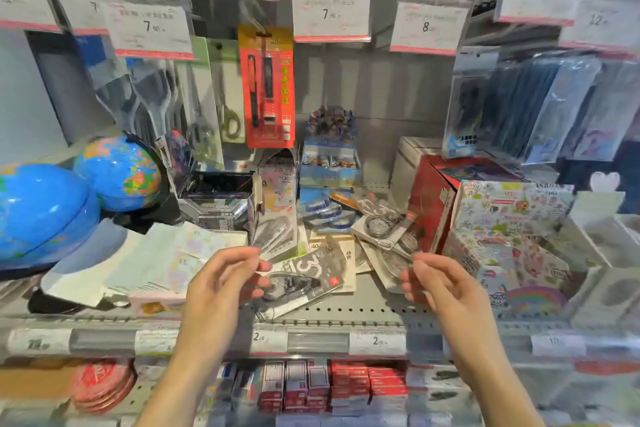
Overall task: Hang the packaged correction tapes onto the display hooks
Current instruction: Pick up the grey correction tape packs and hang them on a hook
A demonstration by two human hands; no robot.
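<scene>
Both hands hover over the shelf [346, 308], well apart, fingers loosely curled. My left hand [221, 284] seems to pinch the near edge of a packaged correction tape [294, 284] between thumb and fingertips; my right hand [440, 284] looks to hold nothing, though its fingertips sit just beside the pile of packs [384, 236], and blur keeps me from telling whether they touch it.

That pack lies flat on the perforated metal shelf, near the front edge, with more packs heaped behind it to the right. Each is a clear, glossy blister on a stiff card, slippery-looking and rounded over the tape body.

My worry is grip: a thumb-and-fingertip hold on slick plastic could let the pack slide out as I lift it, and it might drop off the shelf lip. Dragging it could also shift the loose heap (nothing braces it).

Above, the display hooks are mostly hidden behind price tags [330, 12], so finding the card's hang hole will need care; the orange-red pen pack [266, 87] and scissors [228, 114] hang close by and could be knocked. Two smooth blue globes [117, 173] sit far left.
</scene>
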